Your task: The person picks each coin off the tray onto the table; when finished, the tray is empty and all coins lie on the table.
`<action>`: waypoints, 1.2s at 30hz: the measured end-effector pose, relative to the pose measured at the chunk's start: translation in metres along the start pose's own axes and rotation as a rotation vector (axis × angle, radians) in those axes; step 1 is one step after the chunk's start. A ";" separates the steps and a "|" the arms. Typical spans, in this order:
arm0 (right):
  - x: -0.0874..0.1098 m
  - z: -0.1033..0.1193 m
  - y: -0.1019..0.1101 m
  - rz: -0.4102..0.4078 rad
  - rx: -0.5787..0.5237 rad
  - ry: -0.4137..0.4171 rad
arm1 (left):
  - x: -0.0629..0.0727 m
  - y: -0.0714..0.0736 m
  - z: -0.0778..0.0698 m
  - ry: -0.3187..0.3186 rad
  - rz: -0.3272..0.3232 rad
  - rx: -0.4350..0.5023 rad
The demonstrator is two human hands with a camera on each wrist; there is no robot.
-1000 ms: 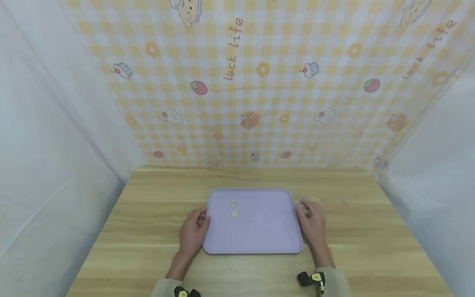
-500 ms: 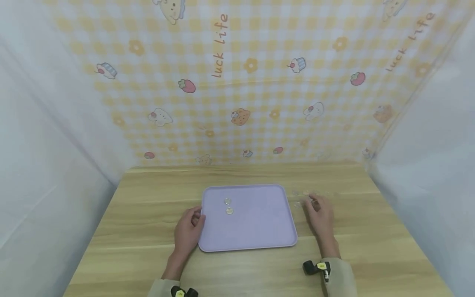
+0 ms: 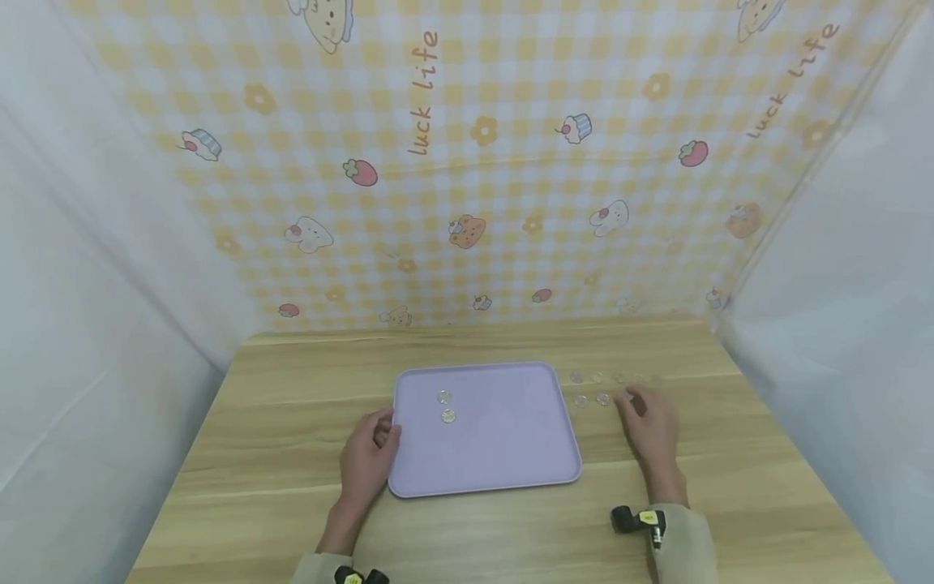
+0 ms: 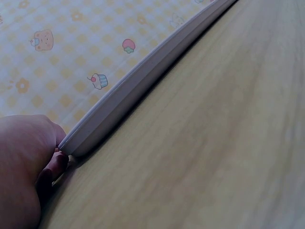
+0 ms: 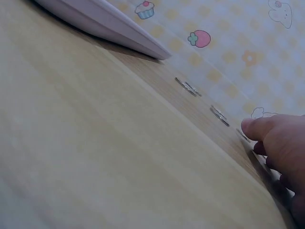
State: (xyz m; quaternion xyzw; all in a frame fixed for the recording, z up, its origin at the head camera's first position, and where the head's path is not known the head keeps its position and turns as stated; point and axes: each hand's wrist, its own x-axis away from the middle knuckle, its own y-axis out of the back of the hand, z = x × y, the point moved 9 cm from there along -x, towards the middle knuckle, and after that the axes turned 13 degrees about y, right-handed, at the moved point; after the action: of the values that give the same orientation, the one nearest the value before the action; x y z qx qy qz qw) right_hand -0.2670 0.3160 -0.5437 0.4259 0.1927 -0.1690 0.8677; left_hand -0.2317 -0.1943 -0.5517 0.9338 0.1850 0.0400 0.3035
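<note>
A lilac tray [image 3: 503,454] lies on the wooden table, with two silvery coins [image 3: 444,397] on its left part. At the tray's left edge, my left hand [image 3: 369,458] holds the rim between thumb and curved fingers. Right of the tray, more small coins [image 3: 602,400] lie in two rows. Over the right part of the nearer row is my right hand [image 3: 651,430], its fingers loosely bent. In the right wrist view my thumb reaches to a coin [image 5: 242,135]; whether it touches is unclear. The hand partly hides that coin.
The wooden table [image 3: 306,381] runs back to a yellow checked cloth [image 3: 511,178] printed with cartoon figures. White sheets [image 3: 102,324] hang on both sides. A small black camera [image 3: 638,519] sits at each wrist.
My right hand has moved rightward along the nearer row, away from the tray, uncovering coins behind it. The left hand stays at the tray's edge. The head view has shifted slightly.
</note>
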 end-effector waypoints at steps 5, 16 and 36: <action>0.000 0.001 -0.003 0.036 0.041 0.033 | 0.000 0.000 0.000 0.003 0.000 -0.002; 0.001 0.003 -0.004 0.049 0.063 0.052 | 0.001 0.000 -0.002 0.001 0.010 0.007; 0.003 -0.004 -0.002 -0.011 -0.034 -0.026 | 0.002 0.004 -0.004 -0.006 -0.007 0.008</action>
State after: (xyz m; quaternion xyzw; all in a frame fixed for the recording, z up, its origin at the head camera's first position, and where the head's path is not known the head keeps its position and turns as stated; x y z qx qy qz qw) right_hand -0.2665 0.3172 -0.5488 0.4075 0.1869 -0.1759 0.8764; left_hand -0.2295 -0.1940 -0.5463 0.9344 0.1876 0.0355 0.3007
